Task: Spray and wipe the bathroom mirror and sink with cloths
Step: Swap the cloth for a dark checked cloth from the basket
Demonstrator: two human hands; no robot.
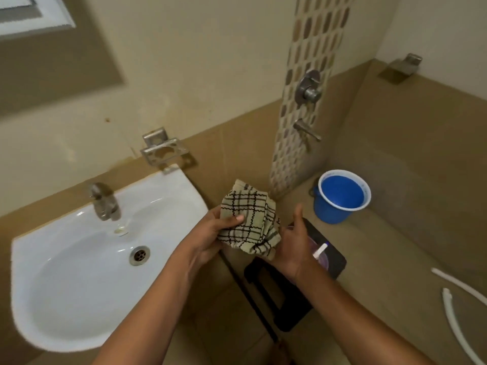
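Note:
A beige cloth [249, 217] with dark checked lines is bunched in front of me, to the right of the white sink [66, 285]. My left hand [210, 233] grips its left side, thumb on top. My right hand [292, 246] holds the cloth's lower right corner, thumb raised. The sink has a metal tap [104, 202] at the back and a round drain [139, 255]. A corner of the mirror [29, 14] shows at the top left. Under my right hand a purple object with a white tip [321, 252] lies on a black stool; what it is I cannot tell.
A black stool [284, 293] stands on the floor below my hands. A blue bucket [340, 196] sits in the corner behind it. Shower valves [308, 88] are on the patterned tile strip. A metal holder [163, 152] hangs above the sink. White hoses [453, 312] lie at right.

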